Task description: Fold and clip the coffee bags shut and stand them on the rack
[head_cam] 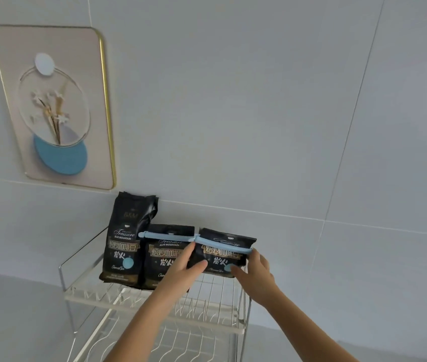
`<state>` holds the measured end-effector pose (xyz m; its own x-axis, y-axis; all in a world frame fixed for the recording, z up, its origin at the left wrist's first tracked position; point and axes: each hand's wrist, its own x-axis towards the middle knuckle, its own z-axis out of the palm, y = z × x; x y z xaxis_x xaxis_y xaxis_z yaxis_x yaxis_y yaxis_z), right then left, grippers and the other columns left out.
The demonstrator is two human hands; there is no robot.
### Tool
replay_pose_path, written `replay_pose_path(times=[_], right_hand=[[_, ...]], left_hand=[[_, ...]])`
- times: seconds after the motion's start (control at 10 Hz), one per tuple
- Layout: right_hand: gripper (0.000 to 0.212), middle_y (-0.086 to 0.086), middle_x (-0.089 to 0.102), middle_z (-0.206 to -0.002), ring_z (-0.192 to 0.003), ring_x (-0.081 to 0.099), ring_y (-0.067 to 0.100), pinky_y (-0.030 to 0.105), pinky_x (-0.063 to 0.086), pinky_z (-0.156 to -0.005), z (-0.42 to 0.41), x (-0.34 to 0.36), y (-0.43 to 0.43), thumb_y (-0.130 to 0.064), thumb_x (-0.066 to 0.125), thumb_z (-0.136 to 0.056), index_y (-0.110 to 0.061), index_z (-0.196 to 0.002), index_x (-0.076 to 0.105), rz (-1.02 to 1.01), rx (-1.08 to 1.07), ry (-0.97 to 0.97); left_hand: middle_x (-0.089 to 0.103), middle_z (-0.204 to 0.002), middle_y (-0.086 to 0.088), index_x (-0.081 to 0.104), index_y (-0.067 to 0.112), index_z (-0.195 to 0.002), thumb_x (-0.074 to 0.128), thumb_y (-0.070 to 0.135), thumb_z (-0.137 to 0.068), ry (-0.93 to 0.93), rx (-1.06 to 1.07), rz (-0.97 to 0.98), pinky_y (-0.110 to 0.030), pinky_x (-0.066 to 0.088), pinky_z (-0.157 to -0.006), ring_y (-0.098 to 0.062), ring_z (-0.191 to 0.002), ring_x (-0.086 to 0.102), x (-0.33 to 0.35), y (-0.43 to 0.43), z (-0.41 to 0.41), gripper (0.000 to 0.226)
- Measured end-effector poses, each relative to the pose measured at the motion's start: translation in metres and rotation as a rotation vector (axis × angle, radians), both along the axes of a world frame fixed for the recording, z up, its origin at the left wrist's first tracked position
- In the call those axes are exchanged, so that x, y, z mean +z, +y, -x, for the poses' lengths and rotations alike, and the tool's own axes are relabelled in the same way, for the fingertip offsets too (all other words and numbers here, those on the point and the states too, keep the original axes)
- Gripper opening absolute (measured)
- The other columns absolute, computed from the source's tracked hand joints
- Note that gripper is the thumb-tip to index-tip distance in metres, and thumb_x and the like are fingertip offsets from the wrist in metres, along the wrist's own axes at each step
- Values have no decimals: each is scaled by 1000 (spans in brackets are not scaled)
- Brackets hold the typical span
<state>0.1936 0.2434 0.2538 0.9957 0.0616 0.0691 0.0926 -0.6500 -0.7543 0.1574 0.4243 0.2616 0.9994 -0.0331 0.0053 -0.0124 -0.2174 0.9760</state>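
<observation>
Nearest the lens, your two forearms reached up over the front rail of the wire rack (154, 307). Your left hand (181, 270) gripped the near left edge of the right-hand coffee bag (222, 254), thumb (199, 265) pressed on its printed face and the other fingers reaching up its left edge, their ends out of view behind it. Your right hand (255, 270) braced the opposite edge, thumb (235, 270) low on the face, fingers curled round the bag's side just under the end of the blue sealing clip (222, 244). Both hands were thus closed on this one bag, probably to keep it upright while it settled on the top shelf.

Just left of your left fingers stood a second clipped bag (165, 254), touching the held one, its own blue clip (165, 235) across the folded top. Beyond it, farthest left, stood a taller unclipped bag (128, 239), top unfolded. Behind everything hung a framed floral picture (52, 105) on the tiled wall (259, 100).
</observation>
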Motion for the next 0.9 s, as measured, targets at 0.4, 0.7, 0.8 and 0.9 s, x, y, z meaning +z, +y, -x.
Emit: replay_pose_path(times=[0.4,0.7,0.8,0.9], right_hand=[[54,9,17,-152,-137,16,30,54,30,-110,-3,-11,11,-31,47,-92,-15,-138,26,119,57,19],[52,8,-5,-159,-145,-4,32,51,19,-114,4,-8,-3,-30,48,-95,-15,-141,28,188,97,31],[56,7,-3,-159,-145,-3,29,47,14,-116,10,4,-13,-32,44,-97,-16,-145,22,161,134,-37],[61,3,-5,-160,-146,-8,23,46,6,-118,16,22,-20,-44,34,-98,-18,-148,10,247,158,-177]], left_hand=[[55,-129,1,48,24,-122,56,40,-86,194,22,-3,-35,44,-95,-6,-107,53,-13,-1,-18,41],[66,-97,7,60,23,-96,51,37,-90,264,-68,-203,-22,39,-67,-3,-89,58,-2,10,-24,18],[65,-107,6,57,21,-112,50,38,-90,247,-99,-271,-21,40,-68,-1,-90,57,1,15,-17,28],[51,-136,-1,40,18,-134,45,46,-91,136,-11,-439,-30,41,-91,-13,-113,52,13,12,-8,52]])
